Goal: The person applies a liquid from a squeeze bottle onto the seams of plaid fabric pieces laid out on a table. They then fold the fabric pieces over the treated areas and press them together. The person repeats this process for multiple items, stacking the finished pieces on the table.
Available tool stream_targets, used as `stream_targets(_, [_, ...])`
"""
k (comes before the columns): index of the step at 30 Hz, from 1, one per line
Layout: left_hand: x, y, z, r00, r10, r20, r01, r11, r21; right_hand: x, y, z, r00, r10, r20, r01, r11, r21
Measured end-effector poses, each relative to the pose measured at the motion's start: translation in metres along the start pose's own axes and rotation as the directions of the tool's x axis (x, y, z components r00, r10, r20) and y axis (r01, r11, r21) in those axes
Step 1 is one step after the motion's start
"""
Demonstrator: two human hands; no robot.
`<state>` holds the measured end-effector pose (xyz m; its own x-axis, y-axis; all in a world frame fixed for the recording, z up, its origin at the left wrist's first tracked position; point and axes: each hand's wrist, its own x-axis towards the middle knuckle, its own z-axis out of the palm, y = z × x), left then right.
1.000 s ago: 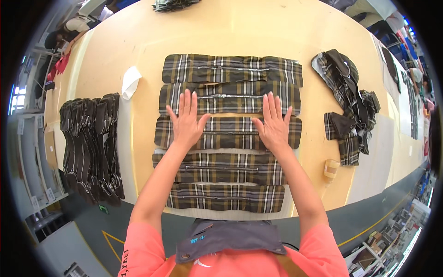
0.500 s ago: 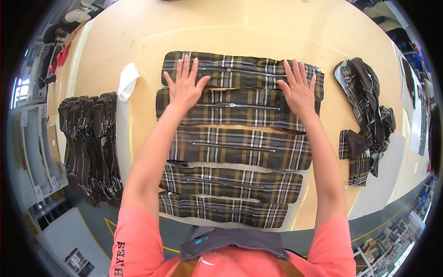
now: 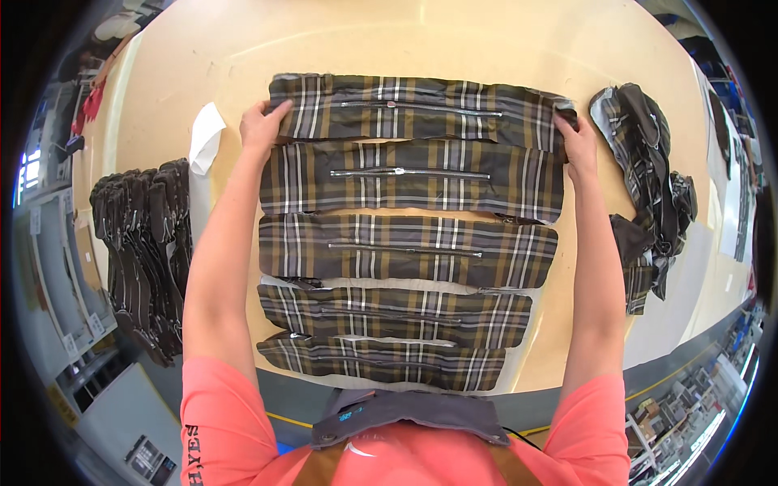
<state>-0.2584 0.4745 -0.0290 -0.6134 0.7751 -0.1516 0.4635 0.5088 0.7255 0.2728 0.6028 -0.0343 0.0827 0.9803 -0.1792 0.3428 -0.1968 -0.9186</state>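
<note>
Several long plaid fabric pieces with zippers lie in a column across the table in front of me. My left hand (image 3: 266, 127) grips the left end of the farthest plaid piece (image 3: 446, 95), its thumb on top and its fingers at the edge. At the other end of that piece, my right hand (image 3: 577, 144) pinches the corner, which curls up slightly. The second plaid piece (image 3: 409, 194), with a silver zipper, lies just nearer. Below it come a third plaid piece (image 3: 405, 265) and more, the nearest ones close to the table's front edge.
A stack of dark folded pieces with zippers (image 3: 146, 251) hangs over the table's left edge. A white scrap (image 3: 207, 138) lies near my left forearm. To the right is a loose heap of plaid and dark pieces (image 3: 644, 178). The pale tabletop (image 3: 324, 40) stretches away beyond the column.
My hands lay flat with spread fingers on the farthest piece. They have moved outward to its two ends and closed on them. The right end has curled up.
</note>
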Motion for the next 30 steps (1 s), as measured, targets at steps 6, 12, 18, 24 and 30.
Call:
stream_targets(6, [-0.022,0.048,-0.05,0.994,0.065,-0.086,-0.089,0.944,-0.318,-0.02,-0.063,-0.039,0.985,-0.168,-0.036,0.169,0.986,0.017])
stream_targets(12, [-0.092,0.016,-0.08,0.967,-0.161,0.196,0.219,0.922,-0.319,-0.09,-0.034,-0.05,0.969,0.104,0.226,-0.161,0.955,0.248])
stream_targets(18, [-0.096,-0.016,-0.055,0.903,-0.299,0.31,0.386,0.88,-0.277,-0.11,0.001,-0.033,0.934,0.347,0.082,-0.356,0.918,0.177])
stream_targets(24, [-0.096,0.022,-0.064,0.894,-0.24,0.379,0.361,0.886,-0.291,-0.098,-0.021,-0.053,0.901,0.314,0.3,-0.393,0.884,0.255])
stream_targets(30, [-0.149,0.052,-0.129,0.926,-0.235,0.294,0.338,0.863,-0.375,-0.157,-0.079,-0.071,0.942,0.219,0.253,-0.295,0.901,0.317])
